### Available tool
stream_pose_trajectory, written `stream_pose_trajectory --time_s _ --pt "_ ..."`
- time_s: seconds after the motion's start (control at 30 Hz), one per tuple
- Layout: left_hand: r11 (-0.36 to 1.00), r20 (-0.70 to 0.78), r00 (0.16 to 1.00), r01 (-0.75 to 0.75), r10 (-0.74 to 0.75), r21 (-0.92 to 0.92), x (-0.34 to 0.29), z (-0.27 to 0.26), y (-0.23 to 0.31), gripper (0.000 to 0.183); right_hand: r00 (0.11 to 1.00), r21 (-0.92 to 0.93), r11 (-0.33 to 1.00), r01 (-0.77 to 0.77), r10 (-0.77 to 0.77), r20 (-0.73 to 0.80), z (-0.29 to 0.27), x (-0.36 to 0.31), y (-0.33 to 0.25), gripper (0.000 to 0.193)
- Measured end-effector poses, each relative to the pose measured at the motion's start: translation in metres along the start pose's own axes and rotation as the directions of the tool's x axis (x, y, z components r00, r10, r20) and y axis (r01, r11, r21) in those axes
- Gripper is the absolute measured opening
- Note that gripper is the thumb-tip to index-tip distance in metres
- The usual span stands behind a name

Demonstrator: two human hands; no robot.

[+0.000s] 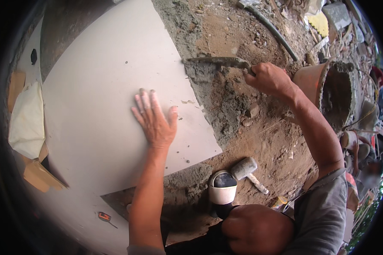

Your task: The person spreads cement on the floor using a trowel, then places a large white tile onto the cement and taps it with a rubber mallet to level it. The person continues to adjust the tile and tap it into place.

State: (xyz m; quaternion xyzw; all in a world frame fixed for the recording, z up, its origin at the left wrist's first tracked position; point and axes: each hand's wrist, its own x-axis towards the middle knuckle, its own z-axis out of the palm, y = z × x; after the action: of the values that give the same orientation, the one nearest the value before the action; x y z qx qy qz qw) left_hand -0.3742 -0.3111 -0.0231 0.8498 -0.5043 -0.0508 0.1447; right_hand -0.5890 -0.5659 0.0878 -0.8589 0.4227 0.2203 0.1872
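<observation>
A large white tile [93, 93] lies over grey mortar in front of me. My left hand [154, 121] rests on it with fingers spread, holding nothing. The fingertips are dusted pale. My right hand [270, 80] is closed around the handle of a trowel [221, 62], mostly hidden in the fist. The trowel's long, mortar-smeared blade points left, its tip at the tile's right edge. Wet mortar [223, 121] runs along that edge below the blade. Small dark crumbs of mortar dot the tile near my left hand.
A mallet [244, 168] lies on the dirt beside a white-and-black shoe [222, 194]. To the right sits a mortar-crusted bucket [310, 83]. A dark pipe [276, 34] and rubble lie farther off. Cardboard [40, 176] and an orange tape measure [104, 216] are at left. Another person [357, 148] is far right.
</observation>
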Motion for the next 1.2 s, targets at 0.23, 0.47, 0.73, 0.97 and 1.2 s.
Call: stream_pose_trajectory --time_s 0.23,0.47,0.73,0.97,1.2 --pt "0.965 0.219 0.955 -0.153 0.200 -0.213 -0.025 0.020 0.116 0.086 0.978 0.183 0.983 -0.032 -0.007 0.209 0.051 -0.081 0.022 0.040" --pt "0.860 0.074 0.959 -0.209 0.273 -0.466 -0.077 -0.031 0.148 0.080 0.904 0.595 0.758 -0.268 -0.016 0.427 0.069 -0.170 0.025 0.046" --pt "0.894 0.484 0.764 -0.276 0.426 -0.352 -0.246 -0.176 0.000 0.074 0.954 0.412 0.899 0.148 -0.239 0.179 0.158 -0.274 -0.066 0.038" --pt "0.972 0.561 0.795 -0.221 0.230 -0.085 -0.264 -0.192 -0.072 0.072 0.987 0.400 0.905 -0.146 0.159 0.001 0.106 -0.211 -0.009 0.048" --pt "0.951 0.441 0.842 -0.265 0.310 -0.162 -0.248 -0.177 -0.053 0.067 0.937 0.455 0.833 -0.316 0.350 0.010 0.126 -0.180 -0.032 0.051"
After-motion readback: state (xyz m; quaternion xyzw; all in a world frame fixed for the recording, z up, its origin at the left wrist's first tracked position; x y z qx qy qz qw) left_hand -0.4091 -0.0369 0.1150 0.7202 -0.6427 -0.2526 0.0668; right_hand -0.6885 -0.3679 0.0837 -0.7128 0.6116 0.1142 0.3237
